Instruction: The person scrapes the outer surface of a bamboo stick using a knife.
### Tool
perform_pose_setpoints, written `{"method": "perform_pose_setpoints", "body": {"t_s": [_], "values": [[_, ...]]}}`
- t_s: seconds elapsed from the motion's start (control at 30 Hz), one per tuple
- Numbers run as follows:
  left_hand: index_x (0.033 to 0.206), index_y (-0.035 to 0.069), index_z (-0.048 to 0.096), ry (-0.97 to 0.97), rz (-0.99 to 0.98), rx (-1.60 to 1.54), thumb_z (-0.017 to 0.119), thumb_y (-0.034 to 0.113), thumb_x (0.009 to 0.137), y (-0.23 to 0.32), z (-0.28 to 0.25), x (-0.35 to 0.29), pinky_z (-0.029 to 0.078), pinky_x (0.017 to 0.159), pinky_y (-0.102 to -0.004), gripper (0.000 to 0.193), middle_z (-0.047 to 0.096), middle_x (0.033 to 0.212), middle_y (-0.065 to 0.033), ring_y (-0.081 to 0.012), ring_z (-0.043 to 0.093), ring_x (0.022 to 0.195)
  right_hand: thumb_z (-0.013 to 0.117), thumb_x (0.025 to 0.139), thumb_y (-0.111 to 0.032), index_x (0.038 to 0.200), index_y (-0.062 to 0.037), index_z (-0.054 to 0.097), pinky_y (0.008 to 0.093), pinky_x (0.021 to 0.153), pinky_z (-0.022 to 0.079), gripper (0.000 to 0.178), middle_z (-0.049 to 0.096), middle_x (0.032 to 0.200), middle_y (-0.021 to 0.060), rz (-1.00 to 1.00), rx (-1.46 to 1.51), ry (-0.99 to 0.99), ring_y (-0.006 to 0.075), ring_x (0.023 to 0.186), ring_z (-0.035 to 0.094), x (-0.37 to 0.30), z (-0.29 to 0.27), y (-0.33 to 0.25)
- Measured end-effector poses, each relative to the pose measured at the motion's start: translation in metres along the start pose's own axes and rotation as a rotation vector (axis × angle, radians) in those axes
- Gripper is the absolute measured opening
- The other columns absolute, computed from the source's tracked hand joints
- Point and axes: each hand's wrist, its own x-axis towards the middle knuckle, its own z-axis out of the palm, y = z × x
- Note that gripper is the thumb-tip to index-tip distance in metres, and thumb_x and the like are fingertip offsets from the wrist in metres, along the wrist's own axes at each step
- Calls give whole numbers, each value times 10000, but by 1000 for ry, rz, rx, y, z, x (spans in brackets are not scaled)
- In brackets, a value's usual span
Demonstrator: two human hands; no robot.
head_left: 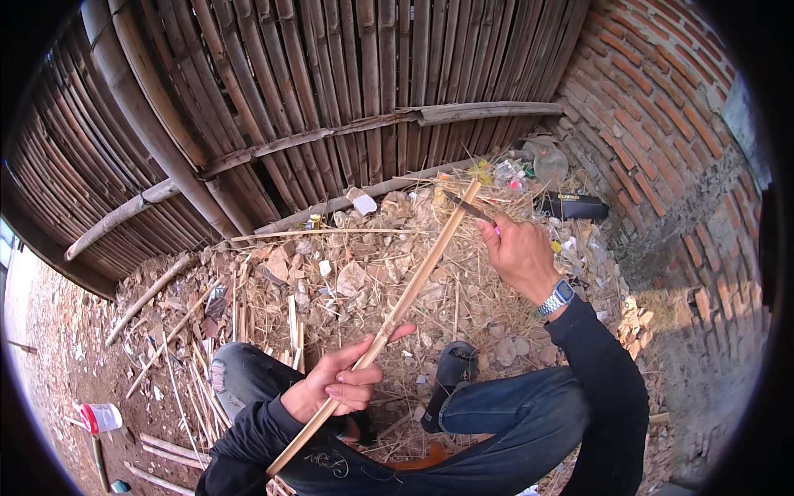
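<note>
A long, pale bamboo strip (pixel 423 274) runs slantwise from my lap up toward the bamboo wall. My left hand (pixel 335 380) is closed around its lower part, index finger stretched along it. In my right hand (pixel 523 260) is a knife (pixel 467 207), gripped by a handle mostly hidden under the fingers. Its dark blade lies across the strip close to the far end, touching or nearly touching it. A thin curled shaving (pixel 331 465) rests on my jeans below the left hand.
Ahead rises a bamboo slat wall (pixel 331 74), with a brick wall (pixel 662 149) to the right. Rubble and straw (pixel 347 281) cover the ground. A black case (pixel 575 206) lies by the bricks. Cut strips (pixel 207 393) and a white-and-red tub (pixel 101 417) are at left.
</note>
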Motion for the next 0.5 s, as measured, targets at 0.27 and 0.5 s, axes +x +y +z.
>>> {"method": "perform_pose_setpoints", "body": {"t_s": [0.27, 0.5], "values": [[1670, 284, 120, -5, 42, -66, 320, 345, 1153, -7, 5, 5, 303, 359, -169, 557, 370, 575, 25, -41, 338, 398, 520, 1058, -439, 814, -33, 600, 522, 490, 497, 481, 581, 525, 190, 12, -54, 89, 434, 510, 620, 4, -4, 5], [1665, 291, 149, 41, -28, -3, 304, 388, 1153, -10, -6, -8, 283, 380, -201, 543, 340, 576, 49, -44, 308, 393, 489, 1071, -449, 821, -18, 634, 522, 507, 499, 519, 577, 535, 206, -88, 2, -119, 434, 526, 622, -6, 8, -6]]}}
